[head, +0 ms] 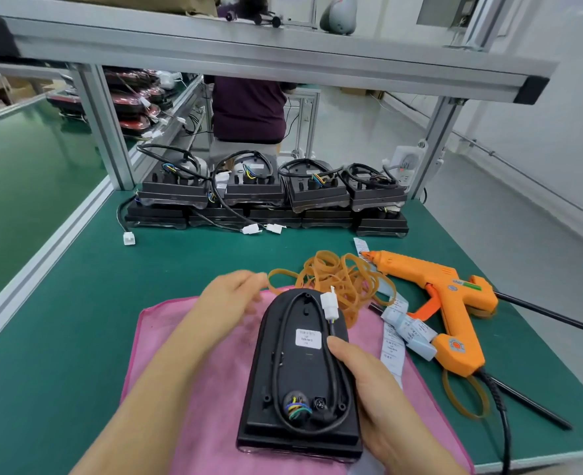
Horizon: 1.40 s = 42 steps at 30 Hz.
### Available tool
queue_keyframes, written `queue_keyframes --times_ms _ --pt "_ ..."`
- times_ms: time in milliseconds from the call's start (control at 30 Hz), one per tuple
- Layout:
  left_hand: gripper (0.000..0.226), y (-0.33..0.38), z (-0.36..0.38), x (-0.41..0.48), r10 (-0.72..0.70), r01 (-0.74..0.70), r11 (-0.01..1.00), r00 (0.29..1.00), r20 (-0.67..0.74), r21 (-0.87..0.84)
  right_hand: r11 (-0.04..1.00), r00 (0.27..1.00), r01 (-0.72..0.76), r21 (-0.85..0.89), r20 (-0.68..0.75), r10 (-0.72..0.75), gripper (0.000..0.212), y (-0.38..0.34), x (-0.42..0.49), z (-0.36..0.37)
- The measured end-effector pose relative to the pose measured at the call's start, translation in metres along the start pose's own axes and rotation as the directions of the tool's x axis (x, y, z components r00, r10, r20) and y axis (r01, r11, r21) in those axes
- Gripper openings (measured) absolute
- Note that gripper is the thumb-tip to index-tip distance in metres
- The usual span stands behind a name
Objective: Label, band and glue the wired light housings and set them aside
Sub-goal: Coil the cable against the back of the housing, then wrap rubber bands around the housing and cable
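Black plastic light housing (pixel 303 371), teardrop-shaped, lower centre on fuzzy pink cloth (pixel 153 337). My right hand (pixel 372 392) grips its right edge; left hand (pixel 231 296) blurred beside tan rubber bands (pixel 344 279), fingers' state unclear.

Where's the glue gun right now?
In the head view, the orange glue gun lies at the right of the green table, right of the rubber bands, beside the label strips.

Lower centre of the frame: a housing (pixel 303 371) lies on a cloth (pixel 180 354), and the cloth lies on the table (pixel 77 303). The right hand (pixel 365 382) grips the housing's right edge; the left hand (pixel 230 296) is at its upper left. Just behind sits a heap of rubber bands (pixel 344 275), with the glue gun (pixel 451 303) to their right and label strips (pixel 394 351) between gun and housing. Upper centre, stacked housings (pixel 266 190) line the table's far edge.
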<state>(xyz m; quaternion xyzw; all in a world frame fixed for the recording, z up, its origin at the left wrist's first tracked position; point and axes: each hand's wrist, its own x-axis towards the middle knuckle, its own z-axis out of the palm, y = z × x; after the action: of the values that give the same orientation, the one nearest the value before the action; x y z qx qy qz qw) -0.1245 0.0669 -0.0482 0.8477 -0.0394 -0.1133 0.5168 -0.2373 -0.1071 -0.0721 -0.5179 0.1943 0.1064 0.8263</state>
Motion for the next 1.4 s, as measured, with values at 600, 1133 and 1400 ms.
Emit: queue_keyframes --times_ms 600,1133,1400 --pt "0.022 0.036 0.031 0.069 0.082 -0.125 0.985 0.942 0.324 0.116 0.999 0.998 0.001 -0.054 0.057 0.002 0.016 -0.001 0.004 -0.006" --pt "0.007 0.016 -0.006 0.006 0.064 0.433 0.724 0.733 0.677 -0.538 0.985 0.883 0.026 -0.170 0.466 0.058 0.082 -0.031 0.016 0.008" --pt "0.021 0.005 -0.009 0.012 0.041 0.250 0.856 0.841 0.540 -0.454 0.975 0.951 0.065 -0.211 0.310 0.003 0.055 -0.024 0.019 0.001"
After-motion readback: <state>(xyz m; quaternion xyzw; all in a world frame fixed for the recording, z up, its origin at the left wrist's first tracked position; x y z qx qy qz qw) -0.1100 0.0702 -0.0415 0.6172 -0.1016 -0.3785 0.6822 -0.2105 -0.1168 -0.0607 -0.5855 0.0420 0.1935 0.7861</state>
